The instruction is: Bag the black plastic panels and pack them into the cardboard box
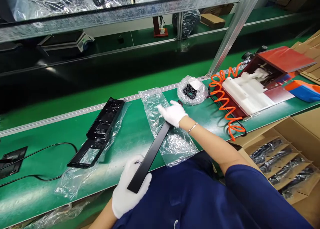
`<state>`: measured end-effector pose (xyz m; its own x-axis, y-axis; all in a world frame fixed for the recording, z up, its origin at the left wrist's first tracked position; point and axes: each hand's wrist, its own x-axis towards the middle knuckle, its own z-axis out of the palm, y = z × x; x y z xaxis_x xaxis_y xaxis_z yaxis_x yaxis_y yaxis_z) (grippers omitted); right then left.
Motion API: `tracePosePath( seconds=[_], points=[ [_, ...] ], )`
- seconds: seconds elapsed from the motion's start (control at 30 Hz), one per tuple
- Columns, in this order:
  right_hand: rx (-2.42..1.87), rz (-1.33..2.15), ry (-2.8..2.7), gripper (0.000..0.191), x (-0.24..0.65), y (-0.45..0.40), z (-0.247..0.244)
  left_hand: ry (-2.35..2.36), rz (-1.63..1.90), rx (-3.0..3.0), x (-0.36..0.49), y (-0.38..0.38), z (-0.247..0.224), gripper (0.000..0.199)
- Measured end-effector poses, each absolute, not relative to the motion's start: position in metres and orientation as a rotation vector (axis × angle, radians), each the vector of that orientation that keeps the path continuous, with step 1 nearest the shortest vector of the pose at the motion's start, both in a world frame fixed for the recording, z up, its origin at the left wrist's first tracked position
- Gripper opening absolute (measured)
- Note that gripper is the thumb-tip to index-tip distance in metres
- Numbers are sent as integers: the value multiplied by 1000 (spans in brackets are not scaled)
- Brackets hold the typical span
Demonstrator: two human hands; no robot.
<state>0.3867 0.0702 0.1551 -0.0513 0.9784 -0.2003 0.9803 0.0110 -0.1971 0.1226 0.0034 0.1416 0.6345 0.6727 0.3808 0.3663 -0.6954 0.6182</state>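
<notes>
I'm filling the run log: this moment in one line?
left hand: holds black strip by near end; right hand: on strip toward far end; clear bag: under strip

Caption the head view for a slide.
Gloved left hand holds a black bar at a green workbench, right hand at its far end.

- A long black bar (150,155) is cradled by the left gloved grip (124,190) and partly covered by the right grip (173,114).
- A clear plastic bag (178,141) is spread beneath on the green table (135,132).
- A black housing (102,125) is laid leftward over clear film (71,182).
</notes>
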Motion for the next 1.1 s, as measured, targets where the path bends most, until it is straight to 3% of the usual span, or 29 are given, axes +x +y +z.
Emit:
tracePosePath(
  seconds=[0.2,0.33,0.47,0.63,0.83,0.97,1.1],
  points=[
    [1739,-596,2522,50,379,78,153,796,820,2349,125,3,141,14],
    [1991,-476,2297,46,382,86,156,779,801,2372,124,4,141,12],
    [1831,-782,2503,65,375,85,156,796,792,2377,124,5,141,13],
    [2011,-651,2354,44,384,92,159,817,794,2388,124,5,140,12],
    [1697,-969,2549,66,367,87,161,846,762,2347,122,6,138,13],
    [1988,-632,2323,45,389,101,155,833,760,2347,118,6,136,9],
    [1875,-828,2449,69,375,95,154,816,759,2362,118,5,135,13]
  ],
)
